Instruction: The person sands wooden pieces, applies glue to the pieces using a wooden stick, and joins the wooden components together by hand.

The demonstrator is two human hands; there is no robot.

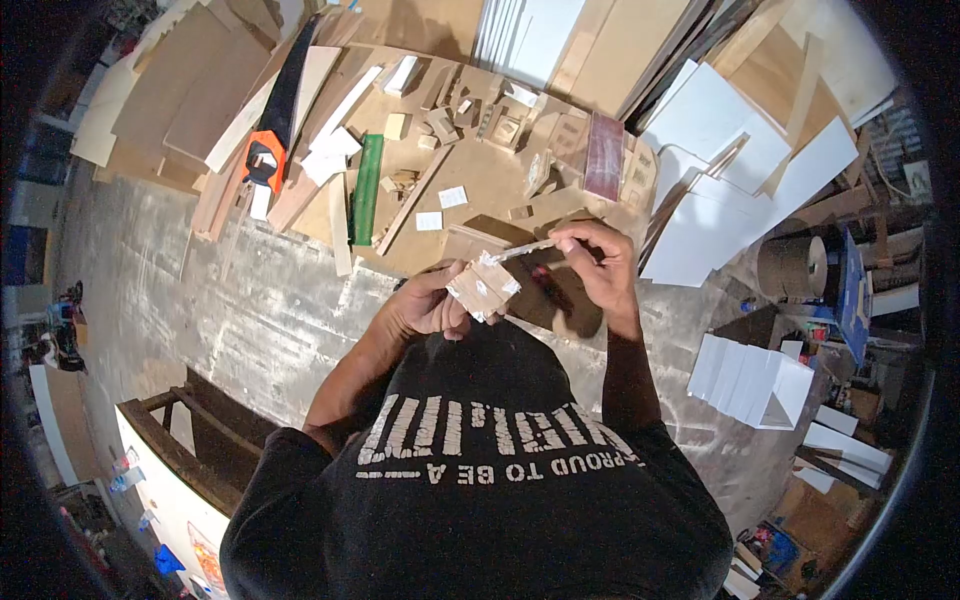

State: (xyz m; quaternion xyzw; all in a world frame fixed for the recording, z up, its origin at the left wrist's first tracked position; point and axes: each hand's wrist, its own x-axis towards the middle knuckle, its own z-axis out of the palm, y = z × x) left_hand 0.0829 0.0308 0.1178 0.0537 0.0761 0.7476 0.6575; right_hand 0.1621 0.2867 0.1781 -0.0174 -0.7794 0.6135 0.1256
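Note:
My left hand (pixel 432 303) grips a small, flat wooden block (pixel 484 290) with white dabs at its corners and middle, held in front of my chest. My right hand (pixel 598 262) pinches a thin light stick (pixel 528 247) between thumb and fingers. The stick's far end meets the block's upper edge, where white material shows; what that material is, I cannot tell. Beyond my hands, a brown board (pixel 470 220) bears small wooden pieces, two white paper slips (pixel 453 196) and a green strip (pixel 367 190).
A handsaw (pixel 268 150) with an orange handle lies on planks at the upper left. White panels (pixel 715 215) lean at the right, above a folded white sheet (pixel 750 380). At the lower left stands an open-topped white cabinet (pixel 170 490). A dark red strip (pixel 604 158) lies on the board.

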